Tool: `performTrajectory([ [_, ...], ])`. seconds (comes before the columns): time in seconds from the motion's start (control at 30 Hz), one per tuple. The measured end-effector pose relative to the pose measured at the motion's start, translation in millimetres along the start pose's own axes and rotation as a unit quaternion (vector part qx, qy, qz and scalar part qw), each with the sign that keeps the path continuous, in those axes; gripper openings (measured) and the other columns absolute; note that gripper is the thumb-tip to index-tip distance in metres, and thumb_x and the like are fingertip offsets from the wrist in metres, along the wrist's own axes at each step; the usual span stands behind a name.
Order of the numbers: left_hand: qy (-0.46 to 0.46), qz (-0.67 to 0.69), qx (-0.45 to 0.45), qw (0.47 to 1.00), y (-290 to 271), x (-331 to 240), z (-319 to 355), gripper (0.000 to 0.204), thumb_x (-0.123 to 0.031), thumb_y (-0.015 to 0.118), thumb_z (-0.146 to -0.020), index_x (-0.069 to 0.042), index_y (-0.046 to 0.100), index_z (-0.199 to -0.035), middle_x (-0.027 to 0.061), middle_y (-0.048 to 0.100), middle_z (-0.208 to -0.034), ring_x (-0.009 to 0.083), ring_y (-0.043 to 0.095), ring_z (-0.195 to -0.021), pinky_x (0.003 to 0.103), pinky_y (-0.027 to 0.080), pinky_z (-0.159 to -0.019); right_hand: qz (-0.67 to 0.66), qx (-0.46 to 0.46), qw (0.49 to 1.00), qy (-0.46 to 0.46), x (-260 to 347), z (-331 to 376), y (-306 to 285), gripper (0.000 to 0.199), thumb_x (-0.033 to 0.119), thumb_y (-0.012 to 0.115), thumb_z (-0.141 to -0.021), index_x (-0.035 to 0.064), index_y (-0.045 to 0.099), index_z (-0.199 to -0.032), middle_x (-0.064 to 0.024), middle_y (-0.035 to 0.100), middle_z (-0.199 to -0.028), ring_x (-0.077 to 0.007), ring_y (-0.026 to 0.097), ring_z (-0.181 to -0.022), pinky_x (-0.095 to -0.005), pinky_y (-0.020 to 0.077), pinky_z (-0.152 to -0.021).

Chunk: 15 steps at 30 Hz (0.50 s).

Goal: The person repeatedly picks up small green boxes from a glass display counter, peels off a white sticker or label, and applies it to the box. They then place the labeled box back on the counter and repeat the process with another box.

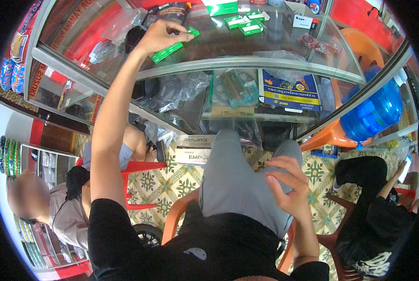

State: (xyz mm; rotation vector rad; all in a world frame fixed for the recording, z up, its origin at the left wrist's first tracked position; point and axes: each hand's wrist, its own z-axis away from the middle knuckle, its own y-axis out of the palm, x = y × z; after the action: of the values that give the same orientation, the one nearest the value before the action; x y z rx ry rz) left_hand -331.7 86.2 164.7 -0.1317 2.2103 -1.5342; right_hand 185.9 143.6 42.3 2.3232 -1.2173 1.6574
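Note:
My left hand (162,37) is stretched out over the glass counter top (214,44), with thumb and fingers closed on a small green box (193,32). Just below that hand, another small green box (161,55) lies in a slanting line with one more (175,47). Farther right on the glass is a loose group of green-and-white boxes (250,28), several of them together. My right hand (289,182) hovers above my grey-trousered thigh, slightly blurred, its fingers curved and apart around nothing.
Under the glass sit a blue-and-yellow carton (289,96) and clear plastic bags (181,91). A blue water jug (373,112) stands at right by an orange chair (326,136). People sit to my left and right. A white box (301,21) stands at the back.

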Motion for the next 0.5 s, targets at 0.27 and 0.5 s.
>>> performTrajectory([
  [0.27, 0.059, -0.027, 0.069, 0.996, -8.3, -10.6, -24.6, 0.057, -0.053, 0.08, -0.092, -0.01, 0.077, -0.13, 0.0169, 0.078, -0.121, 0.0262, 0.072, -0.113, 0.038, 0.054, -0.1, -0.006, 0.0, 1.0, -0.001, -6.1, -1.0, 4.9, 0.009, -0.002, 0.081, -0.082, -0.0009, 0.078, -0.091, -0.0123, 0.076, -0.111, -0.0335, 0.069, -0.106, -0.0424, 0.0553, -0.093],
  [0.5, 0.063, -0.089, 0.163, 0.981, -25.9, -12.1, -29.0, 0.048, -0.046, 0.08, -0.094, -0.012, 0.079, -0.128, 0.0114, 0.08, -0.119, 0.0213, 0.074, -0.107, 0.036, 0.055, -0.1, -0.008, -0.002, 1.0, -0.003, -3.3, -0.8, 5.5, 0.009, -0.001, 0.082, -0.082, -0.0012, 0.078, -0.091, -0.0127, 0.076, -0.11, -0.034, 0.069, -0.106, -0.043, 0.0555, -0.093],
])
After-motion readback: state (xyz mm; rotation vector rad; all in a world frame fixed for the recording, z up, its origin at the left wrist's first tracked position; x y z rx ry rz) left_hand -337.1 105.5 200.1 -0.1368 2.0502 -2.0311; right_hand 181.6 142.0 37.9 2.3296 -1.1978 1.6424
